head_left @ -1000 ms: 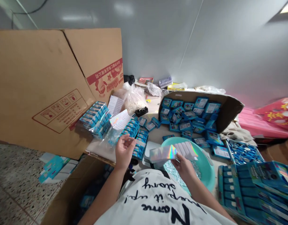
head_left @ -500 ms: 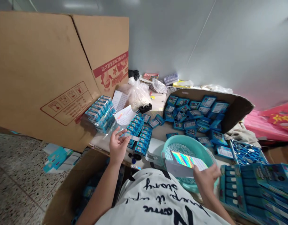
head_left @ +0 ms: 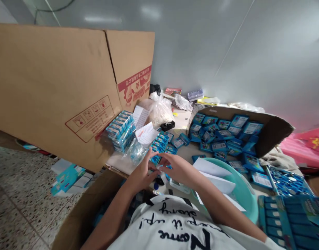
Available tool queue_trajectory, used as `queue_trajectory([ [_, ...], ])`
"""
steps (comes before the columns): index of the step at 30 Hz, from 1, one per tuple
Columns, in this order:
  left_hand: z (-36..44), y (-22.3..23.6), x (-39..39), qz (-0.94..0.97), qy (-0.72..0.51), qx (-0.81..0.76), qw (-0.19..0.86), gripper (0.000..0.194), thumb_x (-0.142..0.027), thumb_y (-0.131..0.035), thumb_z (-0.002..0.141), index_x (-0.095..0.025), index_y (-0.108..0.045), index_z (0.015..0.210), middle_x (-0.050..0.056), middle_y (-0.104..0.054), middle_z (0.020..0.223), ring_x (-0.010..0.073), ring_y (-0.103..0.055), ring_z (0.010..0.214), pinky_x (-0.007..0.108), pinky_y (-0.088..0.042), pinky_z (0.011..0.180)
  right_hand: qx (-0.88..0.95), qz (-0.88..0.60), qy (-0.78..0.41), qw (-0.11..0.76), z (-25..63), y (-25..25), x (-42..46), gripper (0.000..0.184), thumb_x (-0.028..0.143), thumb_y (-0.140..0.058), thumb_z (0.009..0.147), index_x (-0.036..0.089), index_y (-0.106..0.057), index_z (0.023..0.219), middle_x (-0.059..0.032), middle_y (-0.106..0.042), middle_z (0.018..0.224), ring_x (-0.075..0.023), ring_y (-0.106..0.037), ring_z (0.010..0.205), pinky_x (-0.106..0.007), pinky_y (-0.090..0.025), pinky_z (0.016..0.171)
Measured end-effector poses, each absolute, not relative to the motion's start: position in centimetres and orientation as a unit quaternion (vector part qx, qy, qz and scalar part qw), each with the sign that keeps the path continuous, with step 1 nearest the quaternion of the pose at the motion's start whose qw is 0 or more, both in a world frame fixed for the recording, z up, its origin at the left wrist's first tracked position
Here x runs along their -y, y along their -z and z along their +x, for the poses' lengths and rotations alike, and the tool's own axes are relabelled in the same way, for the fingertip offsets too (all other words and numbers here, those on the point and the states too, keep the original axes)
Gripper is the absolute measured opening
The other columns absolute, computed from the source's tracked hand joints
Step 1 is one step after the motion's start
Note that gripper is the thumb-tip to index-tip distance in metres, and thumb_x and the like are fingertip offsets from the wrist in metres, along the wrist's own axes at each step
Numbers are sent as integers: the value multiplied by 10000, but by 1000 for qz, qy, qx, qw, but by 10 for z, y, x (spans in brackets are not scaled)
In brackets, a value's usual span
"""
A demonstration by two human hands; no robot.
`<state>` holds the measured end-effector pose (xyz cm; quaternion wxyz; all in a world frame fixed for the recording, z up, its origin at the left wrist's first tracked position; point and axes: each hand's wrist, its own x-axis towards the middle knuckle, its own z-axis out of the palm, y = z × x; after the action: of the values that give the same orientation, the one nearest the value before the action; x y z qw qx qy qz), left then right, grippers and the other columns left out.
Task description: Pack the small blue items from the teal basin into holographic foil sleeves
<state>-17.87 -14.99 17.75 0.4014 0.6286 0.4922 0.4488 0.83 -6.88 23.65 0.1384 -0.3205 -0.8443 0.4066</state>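
Head view, left hand (head_left: 141, 175) and right hand (head_left: 176, 169) curled nearly shut, fingertips meeting, small blue item (head_left: 158, 167) between, axis hidden

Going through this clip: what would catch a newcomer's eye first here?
The mass of blue retail packs heaped in an open cardboard box at the centre right stands out first. A large brown cardboard panel with red printing rises on the left. In the middle, the left hand and right hand meet beside a teal basin with white sheets across it.
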Motion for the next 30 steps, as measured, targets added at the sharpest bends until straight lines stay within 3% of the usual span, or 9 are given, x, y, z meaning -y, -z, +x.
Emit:
queue_trajectory([
  [8,-205,-155,141,612,-461,-426,482,927,-271,-649,908,-435,9,1541,161,-361,1533,148,-667,920,396,-555,901,735,-335,-564,173,-22,-199,70,170,187,-691,750,185,-711,919,-9,-690,797,-156,-589,703,-249,-445,637],
  [14,-209,-143,115,556,-458,-450,529,997,-278,-728,843,-401,-27,1541,140,-448,1441,149,-680,923,368,-554,889,588,-368,-678,244,-29,-176,63,220,380,-735,764,165,-727,809,-41,-721,728,-175,-632,652,-269,-467,611],
  [16,-208,-136,107,537,-434,-479,542,953,-308,-783,788,-343,-185,1529,127,-511,1377,158,-675,919,368,-544,897,555,-397,-670,292,-31,-170,60,259,426,-757,745,171,-720,778,-35,-711,694,-171,-622,626,-267,-458,593],
  [18,-207,-127,101,524,-390,-493,575,691,-376,-786,773,-241,-482,1379,112,-613,1237,197,-662,968,367,-528,909,520,-438,-640,358,-35,-163,58,273,440,-786,715,183,-726,784,-32,-711,709,-173,-620,643,-269,-454,597],
  [20,-206,-118,98,497,-363,-494,614,416,-456,-744,793,-169,-659,1082,94,-685,1043,221,-664,954,367,-526,890,472,-474,-617,415,-39,-156,58,278,439,-815,682,193,-736,787,-34,-715,735,-181,-625,679,-277,-460,624],
  [22,-205,-112,97,462,-369,-499,634,375,-517,-695,813,-156,-658,909,66,-696,891,215,-680,867,373,-536,854,423,-498,-613,445,-41,-149,60,285,436,-840,650,200,-739,775,-31,-708,720,-183,-619,681,-286,-463,638],
  [26,-212,-111,95,454,-369,-521,622,396,-556,-621,846,-163,-630,894,40,-691,797,201,-691,794,356,-540,817,348,-518,-621,474,-42,-139,65,308,428,-874,595,201,-718,731,-25,-697,728,-175,-607,706,-292,-461,686],
  [30,-225,-116,82,503,-333,-545,582,409,-545,-557,875,-154,-661,815,24,-661,683,169,-642,671,299,-515,711,274,-540,-668,433,-39,-131,68,358,441,-876,588,181,-709,767,-29,-687,760,-168,-594,745,-276,-426,689],
])
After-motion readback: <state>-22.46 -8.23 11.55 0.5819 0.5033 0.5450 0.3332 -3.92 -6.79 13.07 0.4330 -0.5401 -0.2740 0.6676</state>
